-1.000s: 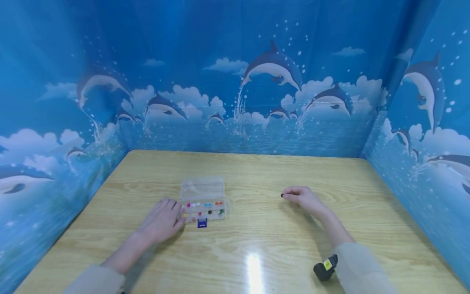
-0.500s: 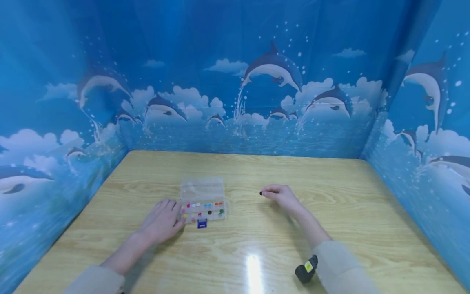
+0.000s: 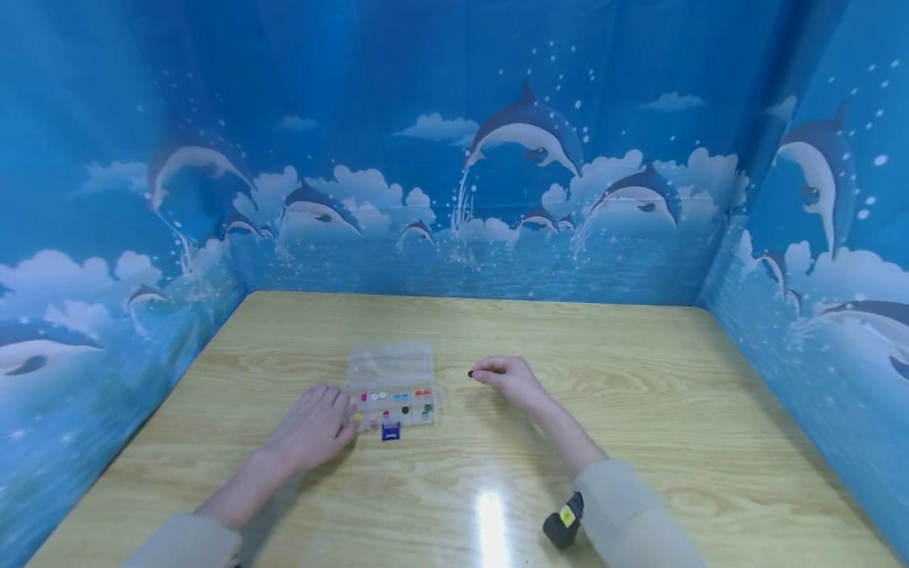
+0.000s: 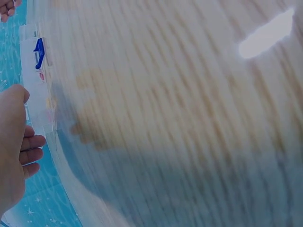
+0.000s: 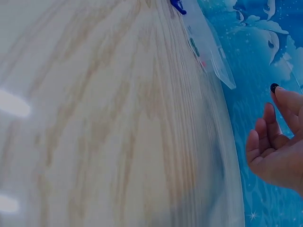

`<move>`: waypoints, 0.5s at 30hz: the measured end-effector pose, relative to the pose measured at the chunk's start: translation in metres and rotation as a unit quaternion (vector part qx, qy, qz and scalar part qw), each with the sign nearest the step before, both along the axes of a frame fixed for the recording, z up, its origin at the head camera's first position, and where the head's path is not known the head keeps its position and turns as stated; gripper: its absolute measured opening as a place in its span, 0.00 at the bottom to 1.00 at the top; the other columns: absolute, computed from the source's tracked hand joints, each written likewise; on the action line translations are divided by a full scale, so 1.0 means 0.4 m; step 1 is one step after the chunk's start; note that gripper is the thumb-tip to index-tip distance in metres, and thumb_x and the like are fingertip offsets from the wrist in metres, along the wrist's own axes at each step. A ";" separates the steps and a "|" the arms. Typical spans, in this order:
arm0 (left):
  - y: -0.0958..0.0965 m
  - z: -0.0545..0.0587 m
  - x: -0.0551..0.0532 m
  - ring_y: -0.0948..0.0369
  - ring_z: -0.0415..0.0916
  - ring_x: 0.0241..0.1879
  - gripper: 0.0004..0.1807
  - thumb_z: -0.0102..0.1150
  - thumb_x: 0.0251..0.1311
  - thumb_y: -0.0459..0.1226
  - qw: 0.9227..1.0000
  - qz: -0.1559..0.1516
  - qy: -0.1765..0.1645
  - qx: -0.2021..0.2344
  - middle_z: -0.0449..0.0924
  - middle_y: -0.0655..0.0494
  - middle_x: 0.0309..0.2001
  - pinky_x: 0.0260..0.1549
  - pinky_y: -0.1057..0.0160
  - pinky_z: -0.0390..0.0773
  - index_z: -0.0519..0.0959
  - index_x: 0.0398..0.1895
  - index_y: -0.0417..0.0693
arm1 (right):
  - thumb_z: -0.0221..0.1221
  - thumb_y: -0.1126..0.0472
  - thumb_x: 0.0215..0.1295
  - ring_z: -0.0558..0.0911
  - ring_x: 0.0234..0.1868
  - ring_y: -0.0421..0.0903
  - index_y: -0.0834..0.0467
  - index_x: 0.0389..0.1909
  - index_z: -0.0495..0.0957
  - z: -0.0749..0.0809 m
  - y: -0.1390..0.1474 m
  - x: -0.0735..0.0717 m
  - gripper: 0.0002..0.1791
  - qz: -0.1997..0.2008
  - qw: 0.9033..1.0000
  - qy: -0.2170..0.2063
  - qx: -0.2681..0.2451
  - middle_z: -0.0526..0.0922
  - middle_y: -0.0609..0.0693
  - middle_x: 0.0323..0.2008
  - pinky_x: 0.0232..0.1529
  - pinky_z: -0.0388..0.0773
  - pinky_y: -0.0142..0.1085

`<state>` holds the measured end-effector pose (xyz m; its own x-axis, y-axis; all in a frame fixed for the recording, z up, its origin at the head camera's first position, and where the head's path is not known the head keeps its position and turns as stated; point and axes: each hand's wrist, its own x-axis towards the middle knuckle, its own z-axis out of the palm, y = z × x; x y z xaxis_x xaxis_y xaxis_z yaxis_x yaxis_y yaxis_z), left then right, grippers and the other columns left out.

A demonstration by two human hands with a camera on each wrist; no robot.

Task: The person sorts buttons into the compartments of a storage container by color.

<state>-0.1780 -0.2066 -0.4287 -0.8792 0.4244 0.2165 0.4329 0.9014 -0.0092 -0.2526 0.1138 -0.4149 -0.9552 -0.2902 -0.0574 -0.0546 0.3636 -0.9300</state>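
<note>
My right hand [image 3: 509, 379] pinches a small round black button [image 5: 274, 88] between thumb and forefinger, above the table to the right of the box. In the right wrist view the other fingers curl loosely. A clear plastic compartment box [image 3: 414, 420] lies with its lid [image 3: 390, 365] folded back and its blue latch [image 3: 390, 431] toward me. Several small coloured pieces sit in its compartments, among them a dark one [image 3: 405, 410] and a green one [image 3: 428, 409]. My left hand [image 3: 312, 422] rests at the box's left end, fingers relaxed and fingertips right at its edge.
The wood-grain table [image 3: 639, 363] stretches round the box on all sides. A blue curtain [image 3: 454, 260] printed with dolphins borders its back and sides. A black camera [image 3: 563, 522] sits at my right wrist, and light glares off the tabletop near the front.
My right hand has moved left across the table toward the box, the black button still pinched. The left hand and the box have stayed in place.
</note>
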 end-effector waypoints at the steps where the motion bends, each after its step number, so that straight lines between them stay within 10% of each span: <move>1: 0.000 0.000 0.000 0.50 0.69 0.42 0.15 0.54 0.59 0.44 1.000 0.000 0.000 0.000 0.71 0.48 0.36 0.50 0.48 0.69 0.72 0.37 0.40 | 0.58 0.61 0.62 0.77 0.45 0.47 0.62 0.44 0.80 -0.001 -0.006 0.000 0.12 0.002 1.000 0.003 -0.001 0.81 0.52 0.44 0.45 0.75 0.40; 15: -0.001 -0.004 -0.002 0.50 0.69 0.41 0.14 0.55 0.58 0.44 1.000 0.002 0.007 0.002 0.71 0.48 0.35 0.47 0.49 0.70 0.71 0.35 0.41 | 0.59 0.62 0.62 0.78 0.45 0.47 0.65 0.44 0.80 -0.001 -0.090 0.011 0.13 0.056 0.998 0.003 -0.022 0.81 0.54 0.43 0.48 0.75 0.44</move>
<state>-0.1786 -0.2071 -0.4303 -0.8773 0.4207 0.2311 0.4299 0.9028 -0.0114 -0.2483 0.0776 -0.4155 -0.9168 -0.3978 -0.0368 -0.0985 0.3142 -0.9442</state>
